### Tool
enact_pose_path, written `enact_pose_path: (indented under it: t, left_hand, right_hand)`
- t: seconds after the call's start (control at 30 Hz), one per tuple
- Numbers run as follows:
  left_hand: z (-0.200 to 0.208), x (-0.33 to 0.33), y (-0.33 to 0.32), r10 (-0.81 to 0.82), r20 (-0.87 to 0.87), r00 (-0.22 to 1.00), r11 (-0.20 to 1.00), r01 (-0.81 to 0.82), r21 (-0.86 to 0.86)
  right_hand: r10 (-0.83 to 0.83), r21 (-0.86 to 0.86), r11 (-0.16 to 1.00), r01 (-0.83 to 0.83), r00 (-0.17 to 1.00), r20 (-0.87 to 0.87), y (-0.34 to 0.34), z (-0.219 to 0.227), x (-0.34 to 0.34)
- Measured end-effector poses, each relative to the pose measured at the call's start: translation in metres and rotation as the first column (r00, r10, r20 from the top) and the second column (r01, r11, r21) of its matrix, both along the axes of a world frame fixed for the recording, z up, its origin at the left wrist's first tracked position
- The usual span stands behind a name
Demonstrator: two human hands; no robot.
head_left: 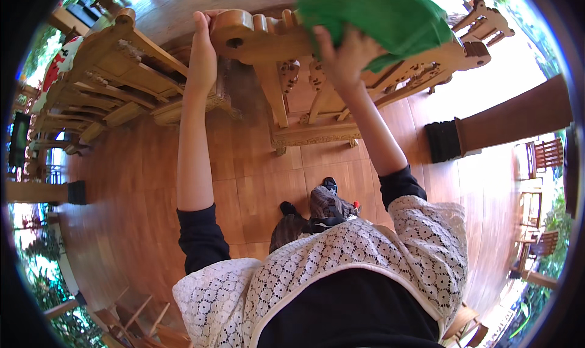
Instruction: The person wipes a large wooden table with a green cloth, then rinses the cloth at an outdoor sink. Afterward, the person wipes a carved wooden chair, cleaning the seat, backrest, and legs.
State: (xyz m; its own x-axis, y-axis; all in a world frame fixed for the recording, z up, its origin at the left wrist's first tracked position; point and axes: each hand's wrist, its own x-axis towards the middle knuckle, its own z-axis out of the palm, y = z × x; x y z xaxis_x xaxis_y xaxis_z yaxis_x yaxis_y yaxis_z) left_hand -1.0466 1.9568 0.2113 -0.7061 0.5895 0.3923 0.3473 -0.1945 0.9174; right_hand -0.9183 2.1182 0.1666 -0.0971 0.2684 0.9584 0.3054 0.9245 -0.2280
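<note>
A carved wooden chair (pixel 268 49) stands straight in front of me, its scrolled top rail near the upper edge of the view. My left hand (pixel 206 38) grips the rail's left end, thumb upward and the other fingers partly hidden behind the wood. On the rail's right portion lies a green cloth (pixel 390 19), spread out and draping over the wood. My right hand (pixel 348 54) holds the cloth against the rail, its fingers bent into the fabric and slightly blurred.
Another carved wooden bench (pixel 116 74) stands to the left. A thick wooden post with a black base (pixel 443 142) is at the right, and a second post (pixel 42 193) at the far left. Wooden chairs (pixel 542 243) line the right side. Shiny brown tiles (pixel 146 183) cover the floor.
</note>
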Motion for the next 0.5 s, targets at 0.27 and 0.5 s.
enact_pose_path:
  t: [0.27,0.5]
  left_hand:
    - [0.000,-0.011,0.001,-0.127,-0.016,0.992,0.992,0.127,0.004]
    - [-0.005,0.000,0.015,0.198,-0.230,0.953,0.975,-0.168,0.144]
  right_hand:
    - [0.276,0.189,0.920,-0.343,0.910,0.309,-0.047,-0.088,-0.070]
    - [0.906,-0.537,0.104,-0.837,0.302,-0.295,-0.051,-0.243,-0.057]
